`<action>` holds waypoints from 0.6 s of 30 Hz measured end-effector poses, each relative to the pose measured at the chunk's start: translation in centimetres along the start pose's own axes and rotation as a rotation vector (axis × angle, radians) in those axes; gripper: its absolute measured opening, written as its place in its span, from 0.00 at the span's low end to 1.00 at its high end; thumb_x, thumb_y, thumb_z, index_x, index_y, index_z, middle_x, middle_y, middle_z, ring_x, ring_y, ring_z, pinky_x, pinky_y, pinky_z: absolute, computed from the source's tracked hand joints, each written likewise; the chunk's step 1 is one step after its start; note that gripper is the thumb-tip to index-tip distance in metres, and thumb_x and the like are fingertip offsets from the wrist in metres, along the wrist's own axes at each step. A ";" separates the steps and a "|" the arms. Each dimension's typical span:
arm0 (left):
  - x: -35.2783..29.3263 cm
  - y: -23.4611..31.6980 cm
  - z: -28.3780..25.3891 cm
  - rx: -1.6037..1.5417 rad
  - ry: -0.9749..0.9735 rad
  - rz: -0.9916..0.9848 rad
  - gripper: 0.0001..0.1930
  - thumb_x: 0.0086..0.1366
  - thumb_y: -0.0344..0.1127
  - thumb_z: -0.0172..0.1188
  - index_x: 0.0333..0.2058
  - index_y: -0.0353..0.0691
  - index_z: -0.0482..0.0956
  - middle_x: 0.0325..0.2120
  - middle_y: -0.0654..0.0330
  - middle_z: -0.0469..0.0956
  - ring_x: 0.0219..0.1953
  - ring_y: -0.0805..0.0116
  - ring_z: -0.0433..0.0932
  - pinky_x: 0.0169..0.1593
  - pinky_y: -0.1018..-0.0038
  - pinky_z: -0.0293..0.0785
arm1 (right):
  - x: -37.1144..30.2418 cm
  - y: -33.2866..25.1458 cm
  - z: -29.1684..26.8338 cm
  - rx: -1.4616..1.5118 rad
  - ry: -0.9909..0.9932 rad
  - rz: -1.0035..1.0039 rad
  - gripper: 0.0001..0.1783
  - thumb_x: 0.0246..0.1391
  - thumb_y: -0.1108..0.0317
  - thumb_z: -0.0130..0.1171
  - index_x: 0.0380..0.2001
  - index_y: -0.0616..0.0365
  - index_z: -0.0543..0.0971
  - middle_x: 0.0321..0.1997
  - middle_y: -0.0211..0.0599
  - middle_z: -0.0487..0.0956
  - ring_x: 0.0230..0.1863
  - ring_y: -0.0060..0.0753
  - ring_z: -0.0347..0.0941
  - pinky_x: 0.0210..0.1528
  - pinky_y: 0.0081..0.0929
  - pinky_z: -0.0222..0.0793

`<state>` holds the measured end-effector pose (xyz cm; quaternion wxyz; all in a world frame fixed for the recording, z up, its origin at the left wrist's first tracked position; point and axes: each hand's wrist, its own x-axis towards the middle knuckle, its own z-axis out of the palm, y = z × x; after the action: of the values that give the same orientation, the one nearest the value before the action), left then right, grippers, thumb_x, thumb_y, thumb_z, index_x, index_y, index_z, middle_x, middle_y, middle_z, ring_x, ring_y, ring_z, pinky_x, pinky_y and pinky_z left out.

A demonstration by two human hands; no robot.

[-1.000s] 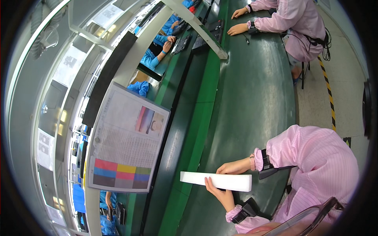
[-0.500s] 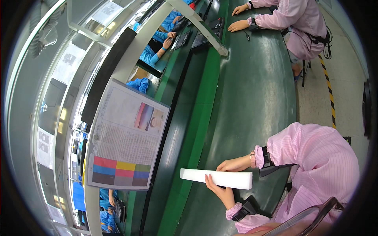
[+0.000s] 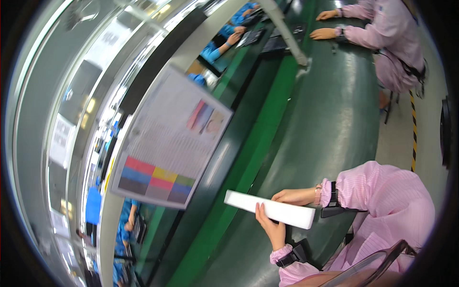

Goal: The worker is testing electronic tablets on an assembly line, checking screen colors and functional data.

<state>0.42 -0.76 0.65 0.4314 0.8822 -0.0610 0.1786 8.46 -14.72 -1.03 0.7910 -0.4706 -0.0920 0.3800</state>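
While slanting over the dark green bench (image 3: 330, 124), overlapping in view a brighter green strip (image 3: 210, 237) with the far end: white box (image 3: 289, 214), long and narrow. Clasped from the near side by left hand (image 3: 272, 231), with fingertips (image 3: 260, 211) laid over the white face. Touched along the opposite long edge by right hand (image 3: 295, 196), with fingers partly hidden behind; cannot tell how far curled. Cannot tell either whether resting on the bench or lifted clear. Strapped to both wrists: black devices (image 3: 297, 255). Worn beside the right one: slim bracelet (image 3: 317, 194). Mounted left of the bench: printed sheet (image 3: 165, 129) with photo and block of coloured rectangles. Seated farther along the bench: co-worker in pink (image 3: 397, 36), with both hands on the surface. Glimpsed beyond the strip: blue-sleeved workers (image 3: 213, 51), near black keyboard-like devices (image 3: 251, 37). Laid on the floor at right: black-and-yellow tape (image 3: 414, 129).
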 end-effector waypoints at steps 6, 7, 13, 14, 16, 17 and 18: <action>0.3 -0.2 -0.1 0.045 0.008 0.006 0.36 0.49 0.30 0.63 0.58 0.37 0.60 0.61 0.46 0.55 0.63 0.47 0.55 0.64 0.61 0.53 | -0.3 -0.6 0.1 0.049 0.005 0.004 0.12 0.59 0.69 0.48 0.43 0.63 0.74 0.39 0.33 0.77 0.37 0.20 0.74 0.40 0.21 0.73; 0.3 -0.2 -0.1 0.042 0.015 -0.004 0.36 0.49 0.30 0.63 0.58 0.38 0.60 0.61 0.46 0.55 0.63 0.47 0.55 0.64 0.61 0.54 | -0.4 -0.7 0.2 0.083 -0.010 0.004 0.12 0.59 0.69 0.48 0.43 0.62 0.74 0.39 0.33 0.77 0.37 0.20 0.75 0.39 0.21 0.73; 0.2 0.0 -0.5 0.045 0.011 -0.046 0.38 0.49 0.31 0.64 0.60 0.43 0.58 0.64 0.54 0.53 0.63 0.51 0.57 0.59 0.60 0.58 | -1.0 -1.5 0.5 0.029 0.001 0.078 0.12 0.59 0.69 0.49 0.43 0.63 0.75 0.37 0.32 0.78 0.34 0.18 0.75 0.37 0.18 0.73; 0.1 0.0 -0.6 0.049 0.023 -0.041 0.39 0.49 0.32 0.64 0.61 0.43 0.57 0.64 0.54 0.52 0.63 0.51 0.57 0.59 0.60 0.57 | -1.1 -1.6 0.5 0.046 -0.036 0.005 0.12 0.58 0.69 0.49 0.43 0.64 0.75 0.37 0.32 0.78 0.34 0.18 0.75 0.37 0.19 0.73; 0.0 0.1 -0.8 0.044 -0.008 -0.052 0.39 0.50 0.33 0.65 0.61 0.43 0.57 0.64 0.54 0.52 0.63 0.51 0.57 0.59 0.60 0.57 | -0.8 -2.8 0.1 -0.070 -0.011 -0.025 0.12 0.57 0.69 0.50 0.43 0.63 0.75 0.36 0.32 0.78 0.35 0.20 0.75 0.39 0.20 0.72; 0.0 0.1 -0.8 0.040 -0.005 -0.042 0.40 0.50 0.33 0.64 0.61 0.43 0.57 0.64 0.54 0.52 0.63 0.51 0.56 0.58 0.60 0.57 | -1.0 -3.6 -0.2 -0.163 -0.007 -0.072 0.11 0.57 0.70 0.50 0.42 0.62 0.75 0.36 0.32 0.78 0.36 0.20 0.74 0.39 0.19 0.71; -0.1 0.0 -0.9 0.046 -0.024 -0.044 0.40 0.50 0.32 0.64 0.61 0.43 0.56 0.64 0.54 0.52 0.63 0.51 0.56 0.58 0.61 0.57 | -1.1 -4.5 -0.4 -0.282 0.065 -0.168 0.11 0.57 0.70 0.50 0.42 0.60 0.75 0.37 0.32 0.77 0.37 0.19 0.74 0.38 0.18 0.70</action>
<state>0.12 -0.08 1.14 0.4139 0.8952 -0.0426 0.1599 10.21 -17.00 2.66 0.7486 -0.5796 -0.1581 0.2804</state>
